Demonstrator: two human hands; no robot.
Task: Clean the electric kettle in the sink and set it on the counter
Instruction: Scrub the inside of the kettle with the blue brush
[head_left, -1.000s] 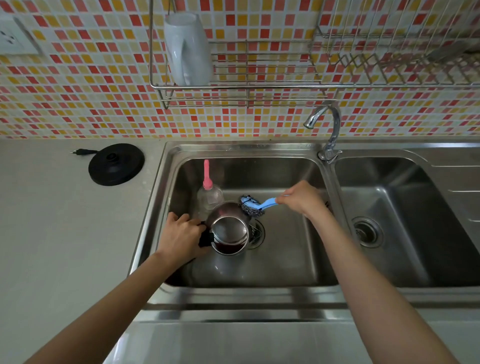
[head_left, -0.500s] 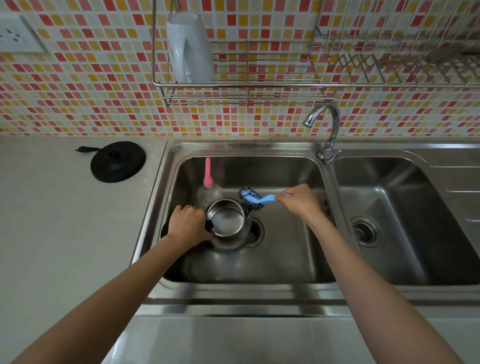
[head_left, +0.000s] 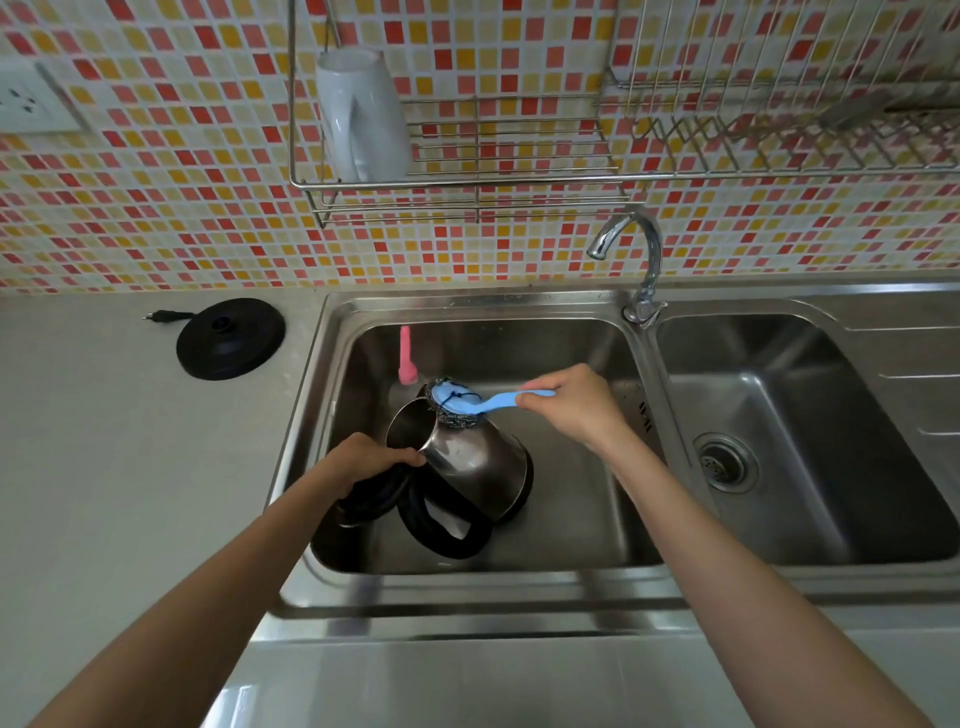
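the kettle (head_left: 478, 462) lies tipped on its side in the left basin of the sink (head_left: 467, 587), its long axis running from the open mouth at the back left, raised a little, down to the black foot at the front right. its black loop handle (head_left: 457, 548) faces the person and rests near the basin floor. the polished steel body looks stiff and fairly light with nothing in it, but probably slick if wet, so the handle or the rim seems the safer place to hold it; bare steel would likely slip. the left hand (head_left: 363, 462) is curled tight on the rim of the mouth, above what looks like the hanging black lid (head_left: 371, 501), and steadies the kettle. the right hand (head_left: 571, 405) pinches the blue stem of a scrubber (head_left: 457, 402), whose steel-wool head presses on the upper wall just below the mouth. a bottle (head_left: 406, 353) with a pink cap stands just behind the kettle. to the left, on the table (head_left: 104, 467), sits the black base (head_left: 231, 338) with its plug (head_left: 161, 314), well apart from the sink. the tap (head_left: 634, 260) stands between the two basins. on the wall above, a rack (head_left: 467, 182) holds a white mug (head_left: 363, 114).
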